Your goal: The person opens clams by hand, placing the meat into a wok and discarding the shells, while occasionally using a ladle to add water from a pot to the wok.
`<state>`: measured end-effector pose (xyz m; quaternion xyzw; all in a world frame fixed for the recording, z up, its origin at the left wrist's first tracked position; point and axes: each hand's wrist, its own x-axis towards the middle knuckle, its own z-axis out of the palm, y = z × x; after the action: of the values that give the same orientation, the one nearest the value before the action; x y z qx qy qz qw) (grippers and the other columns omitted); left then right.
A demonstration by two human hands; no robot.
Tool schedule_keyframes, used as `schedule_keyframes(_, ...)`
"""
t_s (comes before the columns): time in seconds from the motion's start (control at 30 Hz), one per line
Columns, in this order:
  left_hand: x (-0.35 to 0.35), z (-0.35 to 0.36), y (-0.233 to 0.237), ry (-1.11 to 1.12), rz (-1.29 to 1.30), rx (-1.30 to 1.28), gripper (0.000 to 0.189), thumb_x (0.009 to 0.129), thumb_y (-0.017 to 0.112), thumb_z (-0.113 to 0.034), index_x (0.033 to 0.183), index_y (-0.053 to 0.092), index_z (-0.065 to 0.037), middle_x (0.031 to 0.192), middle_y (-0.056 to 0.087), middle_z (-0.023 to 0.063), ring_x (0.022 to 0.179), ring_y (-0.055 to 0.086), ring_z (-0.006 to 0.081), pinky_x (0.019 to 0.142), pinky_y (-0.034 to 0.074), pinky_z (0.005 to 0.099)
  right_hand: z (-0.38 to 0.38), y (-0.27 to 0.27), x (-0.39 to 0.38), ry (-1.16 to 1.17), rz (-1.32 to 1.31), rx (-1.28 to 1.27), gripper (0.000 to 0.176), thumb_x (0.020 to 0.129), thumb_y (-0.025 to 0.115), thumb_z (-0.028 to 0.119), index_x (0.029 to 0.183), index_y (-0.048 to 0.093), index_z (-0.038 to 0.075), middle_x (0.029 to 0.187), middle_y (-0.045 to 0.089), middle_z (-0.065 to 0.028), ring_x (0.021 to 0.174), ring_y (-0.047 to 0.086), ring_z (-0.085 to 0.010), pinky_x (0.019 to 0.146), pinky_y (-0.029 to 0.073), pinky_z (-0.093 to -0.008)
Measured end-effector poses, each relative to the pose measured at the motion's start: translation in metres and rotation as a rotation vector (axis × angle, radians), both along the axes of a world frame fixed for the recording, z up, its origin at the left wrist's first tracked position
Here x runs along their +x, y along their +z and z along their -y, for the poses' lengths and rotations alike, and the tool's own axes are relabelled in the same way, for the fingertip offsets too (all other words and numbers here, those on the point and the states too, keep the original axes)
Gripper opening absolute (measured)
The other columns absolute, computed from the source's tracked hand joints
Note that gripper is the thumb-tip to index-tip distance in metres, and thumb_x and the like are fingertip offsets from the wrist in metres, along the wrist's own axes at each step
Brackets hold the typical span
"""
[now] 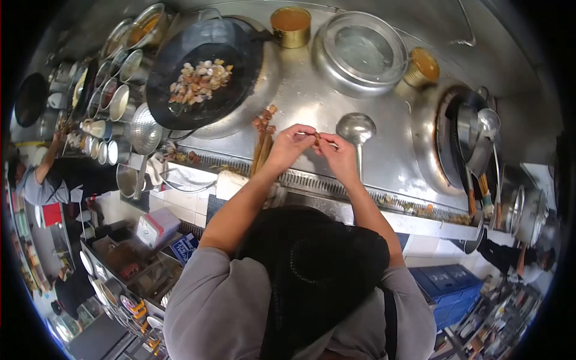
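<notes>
My left hand (291,143) and my right hand (338,155) meet over the steel worktop, fingertips pinched together around a small brown piece (316,139). It is too small to tell its kind. Just left of my left hand lie several wooden skewers (261,153) with brown chunks (264,119) at their far ends. A steel ladle (356,128) rests bowl-up beyond my right hand, its handle running towards me. Farther left, a black wok (168,66) holds a heap of what look like clams (201,82).
A lidless steel pot (324,60) of cloudy liquid stands at the back between two open cans (291,36) (422,67) of orange-brown contents. A second wok (444,138) with utensils sits right. A perforated skimmer (146,129) and seasoning pots are left. Co-workers (48,186) (519,261) stand both sides.
</notes>
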<state>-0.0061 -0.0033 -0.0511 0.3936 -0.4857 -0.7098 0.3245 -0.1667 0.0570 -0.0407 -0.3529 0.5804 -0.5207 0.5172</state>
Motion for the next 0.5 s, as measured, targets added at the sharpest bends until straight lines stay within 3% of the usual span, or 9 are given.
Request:
schedule_keyframes(0.2, 0.0, -0.003, 0.005, 0.003, 0.016, 0.001, 0.02, 0.094, 0.068, -0.005, 0.112, 0.063, 0.001, 0.1, 0.071, 0.0091, 0.093, 0.067, 0.0146, 0.086, 0.053, 0.0283, -0.003, 0.006, -0.009, 0.099, -0.024, -0.009, 0.02, 0.097, 0.063, 0.007, 0.111, 0.068, -0.007, 0.101, 0.073, -0.0145, 0.087, 0.072, -0.0167, 0.076, 0.059, -0.0264)
schedule_keyframes(0.5, -0.001, -0.002, 0.013, -0.014, 0.075, 0.002, 0.023, 0.092, 0.07, -0.006, 0.113, 0.062, 0.0, 0.103, 0.07, 0.0085, 0.096, 0.066, 0.0139, 0.088, 0.052, 0.0282, -0.003, 0.012, -0.018, 0.194, -0.3, -0.13, 0.02, 0.093, 0.065, 0.004, 0.11, 0.07, -0.005, 0.102, 0.07, -0.0154, 0.086, 0.073, -0.0195, 0.075, 0.059, -0.0276)
